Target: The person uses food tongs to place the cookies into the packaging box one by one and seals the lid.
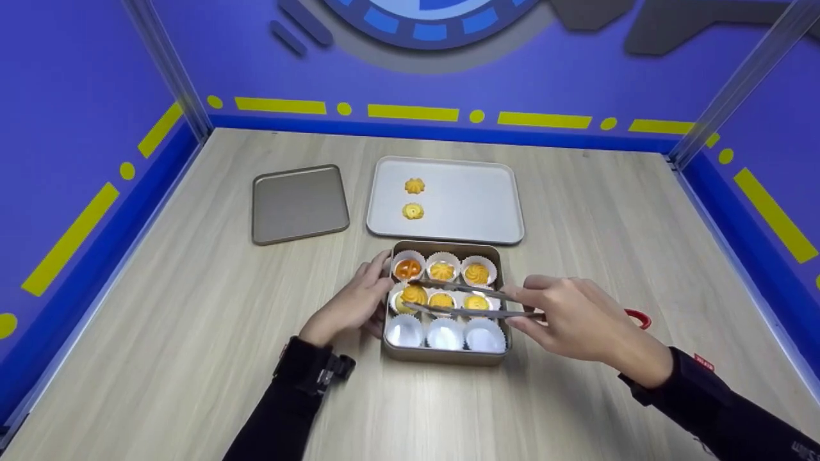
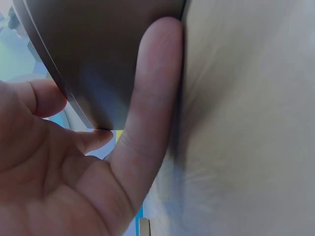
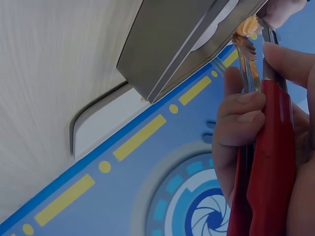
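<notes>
Where blue panels rise along its left, far and right edges, a pale wooden table carries everything. A white tray lies towards the table's far edge, and a brown tin stands upright just beside the tray's near edge. A flat brown lid lies towards the table's far left corner. The person's left hand is spread against the tin's left wall, fingers touching it. The right hand, beyond the tin's right edge, grips red-handled tongs that reach across the tin. Nine paper cups fill the tin in three rows; the three along its near edge show bare white bottoms. Between the tongs' tips, a ridged cookie sits over the middle cup at the tin's left edge. Two cookies lie on the tray's left half. Orange pieces fill the cup in the tin's far left corner.
</notes>
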`<action>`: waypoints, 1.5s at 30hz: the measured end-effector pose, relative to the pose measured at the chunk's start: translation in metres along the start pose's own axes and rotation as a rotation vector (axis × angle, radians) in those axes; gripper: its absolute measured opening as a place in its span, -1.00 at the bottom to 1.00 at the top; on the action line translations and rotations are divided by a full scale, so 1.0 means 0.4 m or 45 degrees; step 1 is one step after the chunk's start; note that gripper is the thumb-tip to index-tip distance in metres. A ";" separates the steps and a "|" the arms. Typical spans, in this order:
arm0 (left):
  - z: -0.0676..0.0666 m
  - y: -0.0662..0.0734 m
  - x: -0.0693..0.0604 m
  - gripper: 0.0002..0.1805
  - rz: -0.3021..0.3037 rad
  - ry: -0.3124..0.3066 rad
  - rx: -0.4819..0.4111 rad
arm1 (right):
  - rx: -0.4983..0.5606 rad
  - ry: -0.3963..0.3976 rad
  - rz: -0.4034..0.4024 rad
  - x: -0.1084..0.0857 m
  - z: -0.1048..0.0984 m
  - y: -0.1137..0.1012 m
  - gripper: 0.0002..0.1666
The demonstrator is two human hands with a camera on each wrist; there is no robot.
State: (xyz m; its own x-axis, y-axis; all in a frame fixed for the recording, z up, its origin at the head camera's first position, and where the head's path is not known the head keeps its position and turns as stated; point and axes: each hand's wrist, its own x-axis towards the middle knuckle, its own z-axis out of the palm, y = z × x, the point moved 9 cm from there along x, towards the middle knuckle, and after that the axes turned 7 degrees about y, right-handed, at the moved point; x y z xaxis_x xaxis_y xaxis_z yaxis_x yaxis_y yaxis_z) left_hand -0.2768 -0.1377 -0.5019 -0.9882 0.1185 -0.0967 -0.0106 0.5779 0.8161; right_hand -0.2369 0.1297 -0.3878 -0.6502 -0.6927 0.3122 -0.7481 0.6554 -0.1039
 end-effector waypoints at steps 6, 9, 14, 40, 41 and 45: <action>0.002 -0.004 0.001 -0.26 -0.008 -0.005 -0.004 | 0.020 0.032 -0.087 -0.014 0.007 -0.019 -0.59; 0.003 -0.004 -0.001 -0.26 -0.016 -0.009 -0.033 | 0.026 0.039 -0.109 -0.017 0.012 -0.027 -0.59; 0.005 -0.004 -0.002 -0.26 -0.036 -0.014 -0.063 | 0.065 0.033 -0.127 -0.019 0.022 -0.038 -0.59; 0.002 -0.002 0.003 -0.26 0.008 0.004 -0.011 | 0.079 -0.096 -0.117 -0.012 0.057 -0.045 -0.56; 0.002 -0.002 0.003 -0.25 0.012 0.005 -0.015 | 0.078 -0.096 -0.117 -0.012 0.057 -0.045 -0.56; 0.002 -0.001 0.004 -0.26 0.013 0.003 -0.015 | 0.083 -0.098 -0.110 -0.012 0.059 -0.042 -0.56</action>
State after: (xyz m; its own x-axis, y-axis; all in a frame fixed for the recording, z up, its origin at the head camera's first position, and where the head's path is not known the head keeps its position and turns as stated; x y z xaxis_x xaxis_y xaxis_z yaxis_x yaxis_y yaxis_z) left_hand -0.2781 -0.1372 -0.5027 -0.9887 0.1220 -0.0872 -0.0026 0.5674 0.8235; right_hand -0.2244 0.1146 -0.4098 -0.5896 -0.7682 0.2495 -0.8070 0.5734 -0.1416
